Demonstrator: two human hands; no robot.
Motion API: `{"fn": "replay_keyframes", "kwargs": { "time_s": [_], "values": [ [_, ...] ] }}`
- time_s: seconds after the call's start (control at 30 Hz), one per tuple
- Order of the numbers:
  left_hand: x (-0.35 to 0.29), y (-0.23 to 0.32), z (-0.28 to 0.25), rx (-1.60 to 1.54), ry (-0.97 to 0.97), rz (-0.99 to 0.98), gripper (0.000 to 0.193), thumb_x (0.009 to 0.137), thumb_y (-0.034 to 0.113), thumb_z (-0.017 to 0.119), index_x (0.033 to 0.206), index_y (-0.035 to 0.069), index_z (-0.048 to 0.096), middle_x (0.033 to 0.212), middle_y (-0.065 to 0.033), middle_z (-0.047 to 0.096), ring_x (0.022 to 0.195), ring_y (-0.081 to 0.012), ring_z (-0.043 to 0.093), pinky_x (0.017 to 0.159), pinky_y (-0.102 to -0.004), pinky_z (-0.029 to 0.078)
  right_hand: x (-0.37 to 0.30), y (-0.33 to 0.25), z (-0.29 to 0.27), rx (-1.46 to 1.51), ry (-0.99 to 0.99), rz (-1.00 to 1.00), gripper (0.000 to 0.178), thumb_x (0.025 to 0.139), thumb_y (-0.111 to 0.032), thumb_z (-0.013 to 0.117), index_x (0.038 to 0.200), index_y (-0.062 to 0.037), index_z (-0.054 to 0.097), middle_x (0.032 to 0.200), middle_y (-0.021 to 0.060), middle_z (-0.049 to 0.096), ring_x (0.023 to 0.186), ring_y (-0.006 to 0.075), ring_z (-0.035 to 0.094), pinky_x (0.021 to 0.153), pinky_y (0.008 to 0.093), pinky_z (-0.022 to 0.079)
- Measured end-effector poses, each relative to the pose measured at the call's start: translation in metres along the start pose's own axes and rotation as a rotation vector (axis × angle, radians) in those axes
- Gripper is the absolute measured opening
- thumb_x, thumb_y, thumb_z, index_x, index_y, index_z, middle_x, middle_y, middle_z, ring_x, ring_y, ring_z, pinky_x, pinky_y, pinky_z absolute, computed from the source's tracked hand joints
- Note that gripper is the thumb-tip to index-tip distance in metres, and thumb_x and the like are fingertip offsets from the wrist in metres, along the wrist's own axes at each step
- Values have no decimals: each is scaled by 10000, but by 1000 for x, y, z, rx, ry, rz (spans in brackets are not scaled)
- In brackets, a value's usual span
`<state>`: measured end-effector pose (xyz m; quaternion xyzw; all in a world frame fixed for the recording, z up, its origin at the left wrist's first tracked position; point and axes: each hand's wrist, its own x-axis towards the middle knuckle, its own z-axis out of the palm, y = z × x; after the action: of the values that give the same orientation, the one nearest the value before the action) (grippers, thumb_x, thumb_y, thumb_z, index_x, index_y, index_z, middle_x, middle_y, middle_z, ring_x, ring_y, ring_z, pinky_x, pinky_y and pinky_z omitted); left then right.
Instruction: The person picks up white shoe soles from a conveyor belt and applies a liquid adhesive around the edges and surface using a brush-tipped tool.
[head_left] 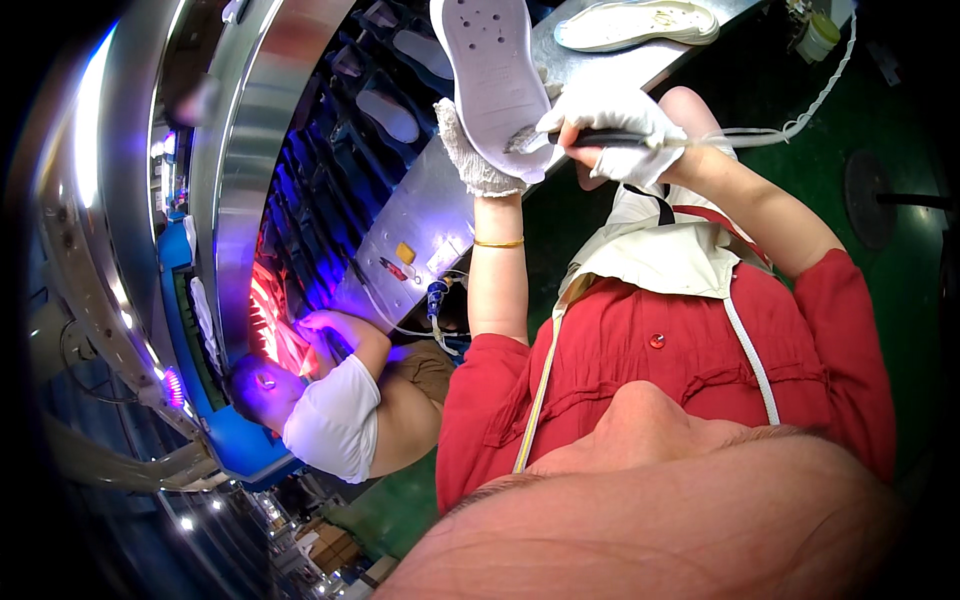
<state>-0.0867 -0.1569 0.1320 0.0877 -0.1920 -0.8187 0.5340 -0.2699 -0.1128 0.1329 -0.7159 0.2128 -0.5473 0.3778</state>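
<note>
My left hand (470, 155), in a white knit glove, is closed around the lower end of a white shoe sole (490, 70) and holds it up over the table's edge. Small holes show at the sole's far end. My right hand (630, 125), gloved with some bare fingertips, grips a brush (600, 138) with a dark handle and a white tube running off to the right. The bristles touch, or nearly touch, the sole's inner face at the near end. Another whitish sole (638, 25) lies on the metal table (580, 75) at the far side.
Left of the table, a dark rack line carries more pale soles (387, 117) beside a curved metal housing (235, 150). A co-worker in a white shirt (335, 425) leans in there. On the table lie a yellow block (405, 252) and a red-handled tool (393, 268). A yellow-green container (818, 38) stands far right.
</note>
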Motion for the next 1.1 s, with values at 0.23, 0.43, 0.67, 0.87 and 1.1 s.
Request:
{"fn": "replay_keyframes", "kwargs": {
  "time_s": [0.23,0.43,0.67,0.87,1.1],
  "values": [
    [6,11,-20,110,-9,8,727,819,584,477,1321,63,411,1257,-208,492,1127,-375,502,966,-506,400,-14,-7,16,185,-128,471,176,674,-14,680,835,-54,622,791,58,619,735,159,601,657,290,485],
    [4,7,-8,204,16,7,710,822,577,476,1309,63,418,1234,-181,515,1087,-362,528,950,-505,415,7,-24,-4,426,17,845,163,739,-15,660,879,-72,599,853,43,620,792,135,580,654,274,484],
    [15,13,-3,144,63,-72,601,867,484,478,1267,36,451,1189,-178,545,1025,-334,563,899,-459,458,6,-7,-3,25,-137,153,146,688,39,614,798,-55,599,887,80,581,862,237,572,748,325,472],
    [17,14,3,376,231,-279,504,893,420,466,1165,3,538,1098,-146,605,992,-276,583,888,-368,457,30,-25,-26,-117,-395,393,121,663,-34,616,779,-60,638,876,63,635,860,189,594,746,302,476],
    [28,10,5,532,256,-387,428,911,332,482,1157,-14,534,1113,-144,602,988,-263,584,898,-355,453,31,-19,-24,-242,-328,485,154,694,-129,671,835,-93,620,899,70,614,862,235,578,794,309,450]
  ]
}}
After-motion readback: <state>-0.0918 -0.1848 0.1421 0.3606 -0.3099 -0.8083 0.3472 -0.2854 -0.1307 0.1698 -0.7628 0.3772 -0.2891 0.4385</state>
